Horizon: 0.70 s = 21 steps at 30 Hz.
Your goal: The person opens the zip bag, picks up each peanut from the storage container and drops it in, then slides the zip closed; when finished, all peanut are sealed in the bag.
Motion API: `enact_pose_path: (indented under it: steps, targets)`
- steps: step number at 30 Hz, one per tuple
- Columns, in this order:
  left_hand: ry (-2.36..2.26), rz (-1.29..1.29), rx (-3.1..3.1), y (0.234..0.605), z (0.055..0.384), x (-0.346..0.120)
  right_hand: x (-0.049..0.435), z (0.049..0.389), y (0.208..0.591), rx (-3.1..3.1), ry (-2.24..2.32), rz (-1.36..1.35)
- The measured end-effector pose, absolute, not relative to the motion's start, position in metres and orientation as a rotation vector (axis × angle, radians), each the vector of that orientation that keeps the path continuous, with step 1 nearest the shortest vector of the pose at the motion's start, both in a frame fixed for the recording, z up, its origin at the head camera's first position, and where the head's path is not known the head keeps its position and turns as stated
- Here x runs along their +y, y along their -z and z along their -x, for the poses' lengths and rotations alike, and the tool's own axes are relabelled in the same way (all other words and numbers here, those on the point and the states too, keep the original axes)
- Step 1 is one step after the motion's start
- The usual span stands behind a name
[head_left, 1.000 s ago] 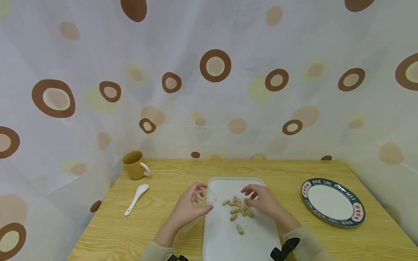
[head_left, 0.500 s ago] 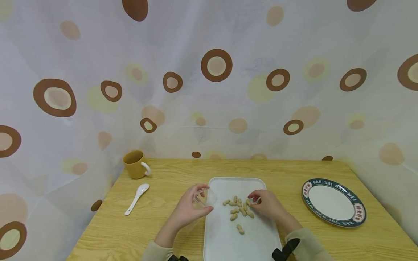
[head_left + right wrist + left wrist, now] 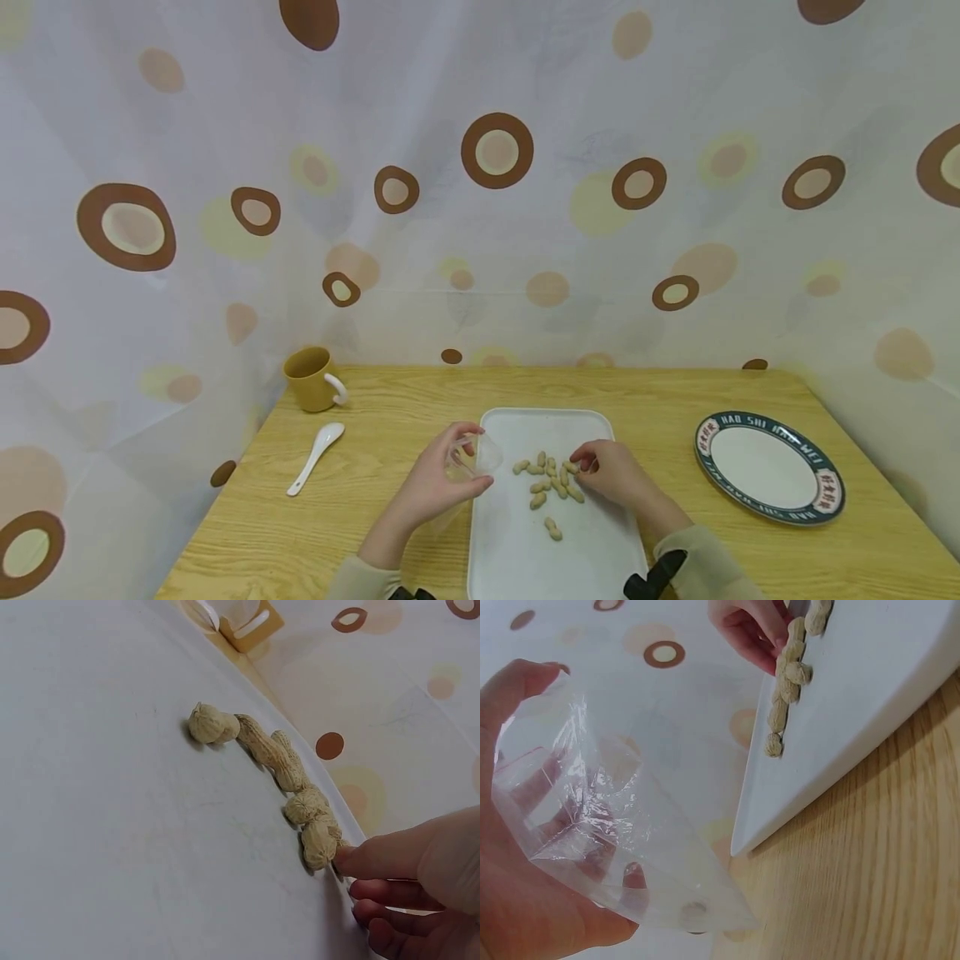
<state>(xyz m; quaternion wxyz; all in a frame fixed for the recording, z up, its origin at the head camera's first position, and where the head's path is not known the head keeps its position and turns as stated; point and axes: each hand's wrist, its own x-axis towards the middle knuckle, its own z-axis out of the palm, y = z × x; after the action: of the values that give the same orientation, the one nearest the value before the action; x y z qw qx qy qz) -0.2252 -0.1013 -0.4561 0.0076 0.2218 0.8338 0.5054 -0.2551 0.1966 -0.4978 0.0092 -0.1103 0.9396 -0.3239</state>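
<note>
So the right hand, lower middle of the head view, has its fingertips bunched at a peanut on the right side of the pile. Thumb's touching, but honestly can't tell if it's a real pinch. That nut seems to slant upper left to lower right, one end toward the fingers, so I'd grip across its waist and lift straight up so the neighbours don't roll.

They're all on the white tray, with a stray peanut nearer the bottom of the frame, same slant.

Left hand is curled round a clear plastic bag, thumb and fingers well apart. In the left wrist view it tapers to a lower-right corner. Can't make out where the mouth faces; I'd hold it wide and near the tray.
</note>
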Motion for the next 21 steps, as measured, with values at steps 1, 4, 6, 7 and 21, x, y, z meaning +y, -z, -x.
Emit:
enact_pose_path:
  steps: [1,4,6,7,21]
  targets:
    - [-1.576,-0.692,2.607,0.456,0.225,-0.101,0.196,0.255,0.498,2.929,1.012,0.333]
    - [-1.567,-0.692,2.614,0.456,0.224,-0.100,0.195,0.255,0.498,2.925,1.010,0.308]
    - [-1.556,-0.694,2.630,0.455,0.224,-0.100,0.195,0.256,0.497,2.931,1.010,0.306]
    - [-1.552,-0.691,2.638,0.455,0.224,-0.100,0.195,0.256,0.496,2.931,1.016,0.312]
    - [-1.558,-0.685,2.619,0.453,0.223,-0.100,0.186,0.249,0.456,2.862,1.317,0.251]
